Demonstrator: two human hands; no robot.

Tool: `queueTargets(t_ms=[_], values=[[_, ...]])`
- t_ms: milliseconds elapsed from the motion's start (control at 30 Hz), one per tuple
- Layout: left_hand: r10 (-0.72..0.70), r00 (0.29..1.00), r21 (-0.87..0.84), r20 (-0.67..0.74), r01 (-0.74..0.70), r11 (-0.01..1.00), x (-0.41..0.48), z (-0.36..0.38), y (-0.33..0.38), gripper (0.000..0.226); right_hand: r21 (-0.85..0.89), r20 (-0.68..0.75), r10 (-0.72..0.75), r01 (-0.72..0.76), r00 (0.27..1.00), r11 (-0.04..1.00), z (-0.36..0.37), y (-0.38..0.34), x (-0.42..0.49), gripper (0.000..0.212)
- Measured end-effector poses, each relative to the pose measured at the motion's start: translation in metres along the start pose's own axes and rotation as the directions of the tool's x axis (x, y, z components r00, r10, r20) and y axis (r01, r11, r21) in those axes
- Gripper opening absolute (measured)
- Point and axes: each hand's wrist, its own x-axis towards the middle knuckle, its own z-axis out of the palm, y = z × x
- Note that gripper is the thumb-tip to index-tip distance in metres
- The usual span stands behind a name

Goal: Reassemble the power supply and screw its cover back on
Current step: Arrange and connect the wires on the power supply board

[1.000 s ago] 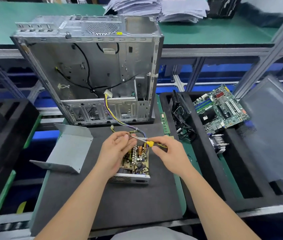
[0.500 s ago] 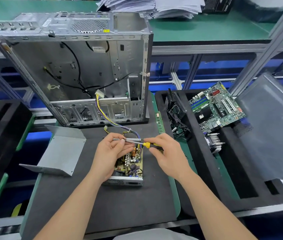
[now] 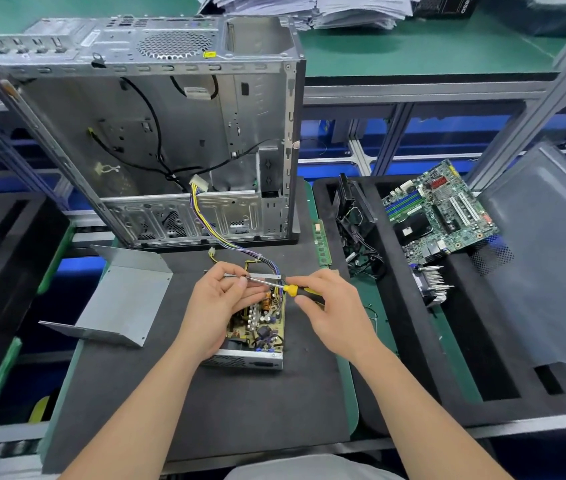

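Observation:
The open power supply (image 3: 257, 327) lies on the black foam mat (image 3: 205, 403), its circuit board bare and its wire bundle (image 3: 226, 240) running up into the computer case. Its bent grey metal cover (image 3: 125, 299) rests on the mat to the left. My right hand (image 3: 330, 306) grips a yellow and black screwdriver (image 3: 295, 290), shaft pointing left over the supply. My left hand (image 3: 219, 303) hovers over the supply's left half and pinches the screwdriver's tip; whether a screw sits there is too small to tell.
An open computer case (image 3: 157, 133) stands behind the mat. A memory stick (image 3: 321, 242) lies at the mat's right edge. The black tray (image 3: 413, 358) on the right holds a motherboard (image 3: 440, 213), cables, a heatsink (image 3: 430, 282) and a grey panel (image 3: 544, 258).
Both hands stay together over the power supply with the screwdriver held level between them. The camera view has shifted slightly; the cover and case have not moved.

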Motion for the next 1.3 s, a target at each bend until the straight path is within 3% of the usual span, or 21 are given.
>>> queueTargets(t_ms=[167,367,567,667,767,867,933,967,1100,1200,1300], values=[[0.039,0.999,0.132,-0.036,-0.034,0.991,0.002,0.001,-0.006,0.018,-0.017,-0.009,-0.009,0.009,1.0,1.0,-0.001,0.003,0.003,0.033],[0.056,0.997,0.114,-0.049,-0.05,0.992,0.002,-0.003,-0.008,0.012,0.147,0.045,0.12,-0.126,0.992,0.981,0.003,0.007,0.001,0.024],[0.062,0.997,0.103,-0.051,-0.056,0.993,0.0,-0.001,-0.005,0.027,0.36,0.053,0.229,-0.233,0.972,0.904,0.007,0.018,-0.003,0.026],[0.184,0.966,0.349,-0.183,-0.111,0.93,0.0,0.006,0.002,0.024,0.418,0.059,0.27,-0.27,0.961,0.867,0.005,0.023,-0.003,0.025],[0.33,0.92,0.669,-0.213,-0.109,0.736,0.014,0.014,0.022,0.015,0.448,0.071,0.299,-0.298,0.952,0.843,0.002,0.028,-0.004,0.023],[0.09,0.989,0.855,-0.12,0.057,0.515,0.042,0.024,0.035,0.01,0.491,0.079,0.307,-0.305,0.948,0.816,-0.003,0.033,-0.006,0.022],[-0.057,0.995,0.928,-0.077,0.092,0.36,0.057,0.034,0.034,0.014,0.509,0.08,0.318,-0.313,0.945,0.802,-0.008,0.037,-0.007,0.022],[-0.094,0.993,0.937,-0.07,0.098,0.336,0.063,0.04,0.032,0.014,0.523,0.078,0.33,-0.321,0.941,0.79,-0.01,0.039,-0.007,0.021],[-0.14,0.99,0.919,-0.022,0.076,0.386,0.075,0.062,0.022,0.008,0.591,0.055,0.391,-0.346,0.919,0.729,-0.021,0.049,-0.007,0.018],[-0.163,0.986,0.912,0.037,0.034,0.409,0.078,0.069,0.018,0.016,0.619,0.039,0.432,-0.361,0.901,0.697,-0.028,0.053,-0.007,0.019],[-0.219,0.969,0.859,0.11,0.018,0.511,0.08,0.067,0.017,0.024,0.626,0.028,0.439,-0.358,0.898,0.693,-0.032,0.061,-0.008,0.023]])
